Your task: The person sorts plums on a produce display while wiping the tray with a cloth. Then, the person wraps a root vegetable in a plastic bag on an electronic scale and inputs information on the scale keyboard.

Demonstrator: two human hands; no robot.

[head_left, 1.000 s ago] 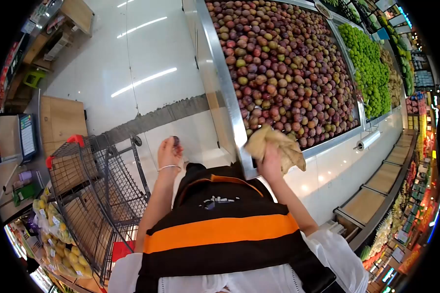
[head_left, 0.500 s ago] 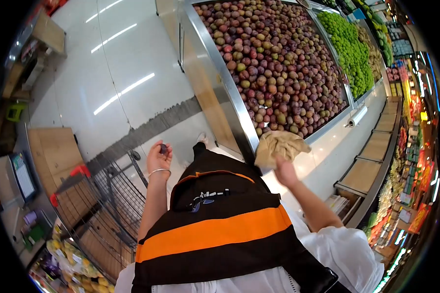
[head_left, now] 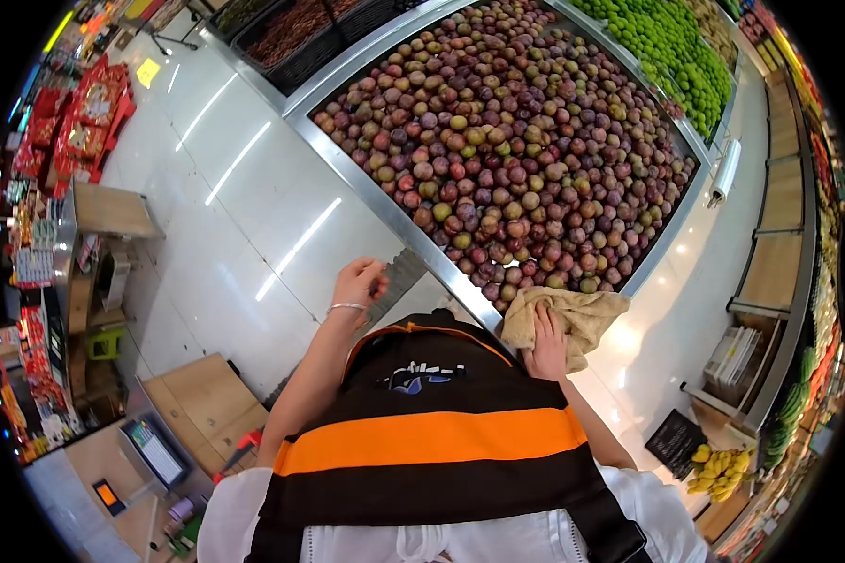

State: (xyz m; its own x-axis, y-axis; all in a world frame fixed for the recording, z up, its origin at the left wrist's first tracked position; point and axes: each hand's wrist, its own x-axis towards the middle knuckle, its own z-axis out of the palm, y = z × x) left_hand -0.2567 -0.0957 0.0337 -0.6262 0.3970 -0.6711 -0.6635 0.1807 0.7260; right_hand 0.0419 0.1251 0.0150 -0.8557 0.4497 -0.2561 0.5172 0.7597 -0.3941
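Observation:
My right hand (head_left: 548,349) presses on a crumpled tan cloth (head_left: 587,314) at the near corner of a metal-rimmed display bin (head_left: 404,225). Its fingers lie over the cloth's folds, and the cloth drapes across the rim. Plums (head_left: 512,174), dark red to greenish, fill the bin in a wide heap. My left hand (head_left: 359,284), with a bracelet at the wrist, is raised left of the bin's near side, apart from the rim. Its fingers are curled inward, and whatever they may hold is hidden.
Green round fruit (head_left: 662,52) lies in a bin beyond the plums, and black crates (head_left: 296,70) adjoin at the upper left. A roll of plastic bags (head_left: 726,171) hangs off the right side. A wooden counter (head_left: 205,405) stands at lower left, bananas (head_left: 720,471) at lower right.
The view has swung left and closer to the bin. My left hand, earlier showing a dark plum in its fingers, has turned and come nearer the rim. My right hand now lies on top of the cloth.

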